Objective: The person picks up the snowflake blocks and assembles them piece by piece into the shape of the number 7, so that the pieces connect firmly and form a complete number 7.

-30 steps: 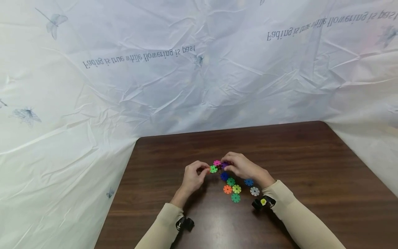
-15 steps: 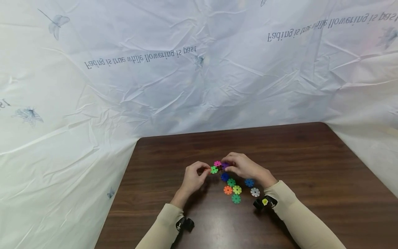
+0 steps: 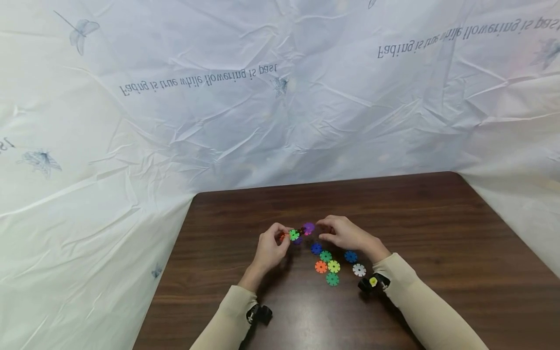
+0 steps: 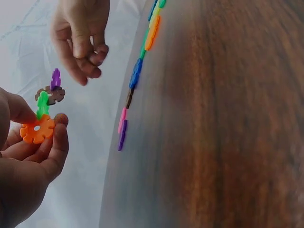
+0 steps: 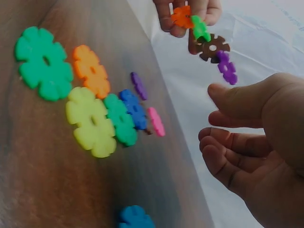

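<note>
My left hand (image 3: 268, 249) pinches an orange notched flower-shaped disc (image 4: 39, 130) between thumb and fingers, above the table. Slotted onto it is a bright green disc (image 4: 42, 102), followed by a brown disc (image 5: 206, 50) and a purple disc (image 5: 227, 69) at the chain's free end. Just to the right, my right hand (image 3: 347, 234) is apart from the chain. Its fingers are loosely bent, with a gap between thumb and fingers and nothing held.
On the brown table (image 3: 420, 214) lie more discs: blue (image 3: 316, 249), green (image 3: 325, 256), yellow (image 3: 334, 266), orange (image 3: 321, 267), pink (image 5: 156, 122) and purple (image 5: 138, 85). Near my right wrist are another blue disc (image 3: 351, 256) and a white disc (image 3: 359, 270). Behind hangs a white printed sheet (image 3: 280, 126).
My right hand has let go of the purple disc, which now hangs on the chain. The left hand has drawn the chain slightly left, away from the right hand, uncovering a purple disc on the table.
</note>
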A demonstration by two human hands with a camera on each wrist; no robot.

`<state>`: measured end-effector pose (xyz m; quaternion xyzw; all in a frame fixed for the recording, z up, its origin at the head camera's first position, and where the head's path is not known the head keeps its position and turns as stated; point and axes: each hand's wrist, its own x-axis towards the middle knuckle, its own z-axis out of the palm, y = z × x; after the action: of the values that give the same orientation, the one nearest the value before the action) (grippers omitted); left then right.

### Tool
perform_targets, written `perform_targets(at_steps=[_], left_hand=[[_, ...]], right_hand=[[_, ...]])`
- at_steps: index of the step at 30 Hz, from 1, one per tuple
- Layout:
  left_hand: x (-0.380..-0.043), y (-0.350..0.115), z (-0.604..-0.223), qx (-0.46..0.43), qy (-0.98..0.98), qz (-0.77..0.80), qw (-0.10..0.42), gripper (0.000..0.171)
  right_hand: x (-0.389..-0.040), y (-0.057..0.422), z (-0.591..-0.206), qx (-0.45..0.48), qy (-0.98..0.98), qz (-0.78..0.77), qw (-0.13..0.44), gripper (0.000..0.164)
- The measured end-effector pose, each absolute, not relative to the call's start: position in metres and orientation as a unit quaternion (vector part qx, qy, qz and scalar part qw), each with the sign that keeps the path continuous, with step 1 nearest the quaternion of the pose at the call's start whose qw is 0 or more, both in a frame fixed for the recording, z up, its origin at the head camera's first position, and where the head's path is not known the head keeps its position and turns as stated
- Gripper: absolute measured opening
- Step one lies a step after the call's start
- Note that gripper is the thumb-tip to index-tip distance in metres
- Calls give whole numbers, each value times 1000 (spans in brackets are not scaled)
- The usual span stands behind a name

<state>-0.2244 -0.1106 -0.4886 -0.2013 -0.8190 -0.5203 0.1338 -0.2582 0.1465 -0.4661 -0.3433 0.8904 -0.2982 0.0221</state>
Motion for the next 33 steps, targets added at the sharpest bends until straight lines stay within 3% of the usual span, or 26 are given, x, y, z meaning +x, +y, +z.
perform_targets(at_steps=[7,16,22,33], left_hand=[[-221,-108,-479,-181,-805,-554,107,6],[-205,-103,-450,-181,-820,-535,89,30],[-214,-103,-467,-191,-828,-517,102,33],[-227,-111,-485,-192,-823,-527,85,33]], right_hand=[[-260,141,-478,-351,892,-280,42,35],[-262,131,-482,-347,897,-267,58,39],[-261,127,-485,-337,903,-258,69,40],[-259,114,-494,-306,926,-220,34,46]])
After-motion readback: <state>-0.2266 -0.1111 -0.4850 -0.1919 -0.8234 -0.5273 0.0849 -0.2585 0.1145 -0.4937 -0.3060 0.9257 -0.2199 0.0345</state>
